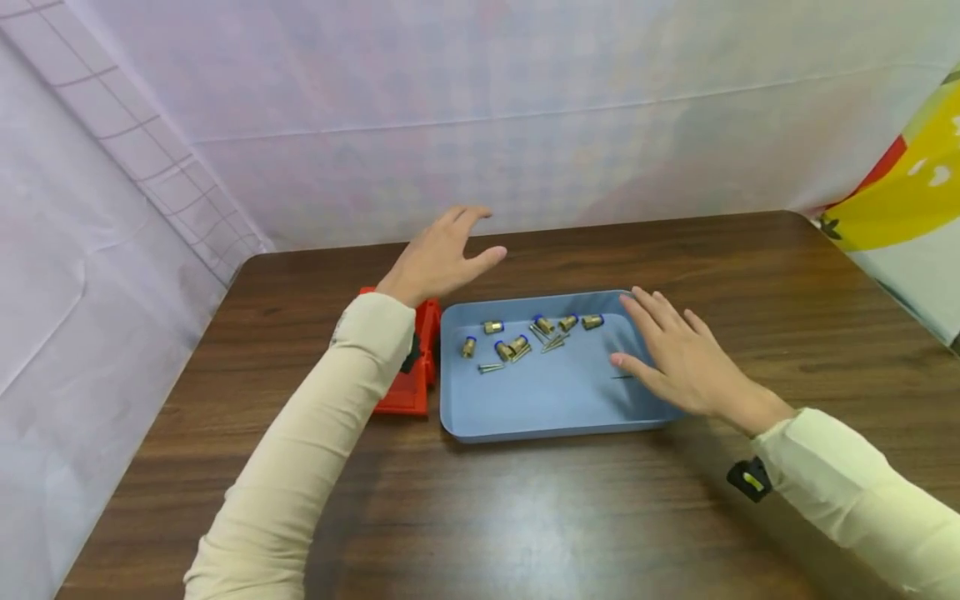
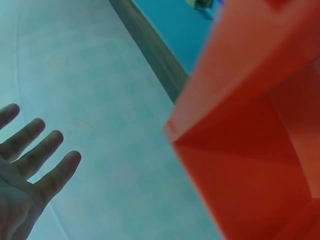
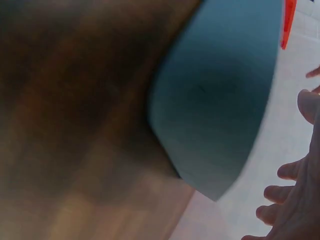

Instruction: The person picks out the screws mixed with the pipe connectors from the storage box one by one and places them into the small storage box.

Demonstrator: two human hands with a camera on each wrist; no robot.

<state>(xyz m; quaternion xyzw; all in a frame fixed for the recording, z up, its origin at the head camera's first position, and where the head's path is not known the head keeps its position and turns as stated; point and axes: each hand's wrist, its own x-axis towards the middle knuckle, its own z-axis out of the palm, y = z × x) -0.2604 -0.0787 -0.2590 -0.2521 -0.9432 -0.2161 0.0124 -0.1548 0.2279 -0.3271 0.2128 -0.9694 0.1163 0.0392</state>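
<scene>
My left hand hovers above the far side of the table with fingers spread, holding nothing. Below its wrist sits a red plastic bin, partly covered by the sleeve; its walls loom large in the left wrist view. Over the right end of the blue tray is my right hand, fingers extended, thumb apart and nothing in it. Several brass fittings with blue collars lie scattered in the tray's left and back parts. Among them are several screws. A thin dark piece shows by the right thumb.
Tray and bin stand side by side on a brown wood-grain table. Behind the table's far edge hangs a pale cloth. A yellow and red print shows at the right. A small black device is strapped under the right cuff.
</scene>
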